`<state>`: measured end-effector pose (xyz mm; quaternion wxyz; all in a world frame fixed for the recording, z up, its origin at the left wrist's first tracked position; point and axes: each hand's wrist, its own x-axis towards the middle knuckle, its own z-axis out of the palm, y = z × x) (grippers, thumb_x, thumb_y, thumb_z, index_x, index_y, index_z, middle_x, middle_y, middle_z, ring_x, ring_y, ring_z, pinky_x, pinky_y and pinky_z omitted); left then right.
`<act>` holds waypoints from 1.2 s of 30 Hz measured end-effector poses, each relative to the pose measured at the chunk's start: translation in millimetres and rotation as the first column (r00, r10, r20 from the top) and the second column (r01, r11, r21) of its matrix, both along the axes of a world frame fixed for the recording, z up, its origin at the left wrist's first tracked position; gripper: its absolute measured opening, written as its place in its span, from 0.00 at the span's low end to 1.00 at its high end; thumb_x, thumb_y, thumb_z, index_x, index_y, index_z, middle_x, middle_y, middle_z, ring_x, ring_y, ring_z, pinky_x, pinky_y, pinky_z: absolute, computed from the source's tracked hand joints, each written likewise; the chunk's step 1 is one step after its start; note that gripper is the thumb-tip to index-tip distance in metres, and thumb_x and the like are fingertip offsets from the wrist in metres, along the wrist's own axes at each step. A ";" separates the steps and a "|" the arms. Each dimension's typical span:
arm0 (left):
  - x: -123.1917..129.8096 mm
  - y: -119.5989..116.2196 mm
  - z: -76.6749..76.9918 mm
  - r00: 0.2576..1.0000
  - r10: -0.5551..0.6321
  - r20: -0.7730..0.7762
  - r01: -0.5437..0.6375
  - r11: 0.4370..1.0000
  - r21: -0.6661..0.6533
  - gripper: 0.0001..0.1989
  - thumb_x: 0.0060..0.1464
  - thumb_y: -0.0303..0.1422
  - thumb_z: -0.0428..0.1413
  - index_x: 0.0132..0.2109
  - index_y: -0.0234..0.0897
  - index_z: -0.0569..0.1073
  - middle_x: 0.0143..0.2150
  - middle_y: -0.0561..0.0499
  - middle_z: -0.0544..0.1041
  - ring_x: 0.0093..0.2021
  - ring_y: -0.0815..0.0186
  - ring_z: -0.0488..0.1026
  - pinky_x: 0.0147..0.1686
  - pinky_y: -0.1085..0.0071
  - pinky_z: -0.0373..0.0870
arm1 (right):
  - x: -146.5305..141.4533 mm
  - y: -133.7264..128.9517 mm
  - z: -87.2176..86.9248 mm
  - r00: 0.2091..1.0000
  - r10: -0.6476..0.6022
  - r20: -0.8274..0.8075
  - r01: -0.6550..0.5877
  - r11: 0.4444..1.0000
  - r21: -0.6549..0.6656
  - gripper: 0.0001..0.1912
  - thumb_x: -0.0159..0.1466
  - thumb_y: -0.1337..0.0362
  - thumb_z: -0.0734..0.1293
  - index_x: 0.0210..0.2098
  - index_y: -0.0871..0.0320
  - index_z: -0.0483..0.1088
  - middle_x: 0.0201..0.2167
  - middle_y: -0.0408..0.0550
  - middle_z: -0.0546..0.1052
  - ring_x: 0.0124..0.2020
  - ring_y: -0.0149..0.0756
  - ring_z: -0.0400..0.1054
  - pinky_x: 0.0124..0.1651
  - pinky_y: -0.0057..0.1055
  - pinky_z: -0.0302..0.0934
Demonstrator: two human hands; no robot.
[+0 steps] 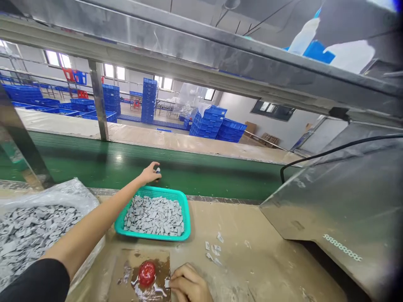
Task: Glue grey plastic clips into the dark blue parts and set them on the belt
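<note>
Over the green belt, my left hand point(151, 173) reaches out past the basket, fingers curved around a small white and dark piece point(158, 170). At the bottom, my right hand point(189, 283) pinches a small light-grey part point(166, 283) at the right edge of a wet brown board point(126, 262). On that board sits a shiny red round object point(146, 273) with whitish liquid or film around it. A teal basket point(188, 218) full of small grey parts point(154, 214) stands behind the board. Several loose grey parts point(217, 248) lie on the tabletop to the right.
A clear plastic bag point(75, 191) of grey parts lies at the left. The green belt point(201, 172) runs across behind the basket. At the right stands a metal housing point(330, 209) with a black cable point(340, 147). A metal shelf beam point(189, 46) crosses overhead.
</note>
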<state>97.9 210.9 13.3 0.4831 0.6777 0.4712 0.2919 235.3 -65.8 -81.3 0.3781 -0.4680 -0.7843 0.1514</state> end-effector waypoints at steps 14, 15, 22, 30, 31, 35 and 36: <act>-96.6 -230.6 -0.1 0.766 0.149 0.625 0.256 0.821 -0.510 0.22 0.37 0.31 0.64 0.43 0.38 0.69 0.42 0.48 0.71 0.40 0.63 0.70 0.38 0.72 0.67 | -11.6 -9.9 40.5 0.994 -0.066 -0.083 0.056 0.992 -0.117 0.13 0.57 0.75 0.57 0.27 0.60 0.72 0.27 0.50 0.71 0.31 0.36 0.66 0.33 0.27 0.59; -98.4 -239.4 -7.7 0.756 0.189 0.626 0.235 0.815 -0.529 0.23 0.37 0.31 0.64 0.44 0.39 0.69 0.43 0.48 0.71 0.40 0.63 0.70 0.37 0.72 0.67 | -12.0 -10.1 43.6 0.992 -0.076 -0.097 0.062 0.989 -0.137 0.13 0.57 0.74 0.57 0.27 0.60 0.72 0.27 0.49 0.72 0.31 0.35 0.67 0.33 0.27 0.60; -96.1 -260.9 -36.1 0.636 0.260 0.727 0.209 0.849 -0.486 0.22 0.37 0.30 0.64 0.44 0.36 0.71 0.43 0.46 0.72 0.42 0.64 0.69 0.41 0.74 0.64 | -19.3 -10.8 51.3 0.978 -0.144 -0.154 0.111 0.973 -0.204 0.10 0.58 0.69 0.60 0.26 0.57 0.72 0.30 0.48 0.72 0.33 0.36 0.68 0.36 0.25 0.60; -99.4 -267.7 -33.3 0.619 0.347 0.705 0.242 0.770 -0.591 0.19 0.34 0.34 0.65 0.37 0.35 0.74 0.39 0.46 0.74 0.35 0.63 0.72 0.35 0.73 0.67 | -18.9 -6.5 57.2 0.959 -0.167 -0.227 0.147 0.984 -0.104 0.07 0.58 0.64 0.64 0.27 0.56 0.73 0.29 0.48 0.73 0.32 0.36 0.68 0.36 0.23 0.63; -100.2 -268.1 -34.7 0.616 0.349 0.707 0.226 0.781 -0.582 0.19 0.34 0.35 0.65 0.38 0.35 0.74 0.39 0.46 0.73 0.35 0.64 0.72 0.35 0.74 0.66 | -18.3 -5.3 57.0 0.952 -0.172 -0.254 0.145 0.982 -0.121 0.07 0.58 0.62 0.65 0.27 0.56 0.73 0.29 0.48 0.73 0.32 0.37 0.68 0.36 0.24 0.63; -101.0 -268.3 -42.7 0.644 0.356 0.677 0.094 0.842 -0.531 0.23 0.34 0.39 0.65 0.42 0.38 0.74 0.38 0.48 0.72 0.32 0.69 0.69 0.31 0.78 0.64 | -15.8 -1.3 53.4 0.914 -0.201 -0.353 0.133 0.969 -0.206 0.10 0.56 0.57 0.67 0.26 0.57 0.74 0.27 0.51 0.74 0.32 0.39 0.69 0.34 0.25 0.65; -100.3 -268.2 -45.4 0.657 0.347 0.669 0.052 0.865 -0.500 0.22 0.35 0.39 0.64 0.42 0.39 0.74 0.38 0.48 0.72 0.33 0.68 0.68 0.32 0.77 0.64 | -15.8 -1.0 53.1 0.905 -0.212 -0.369 0.135 0.965 -0.223 0.11 0.55 0.56 0.67 0.26 0.57 0.75 0.27 0.51 0.74 0.32 0.39 0.69 0.34 0.26 0.65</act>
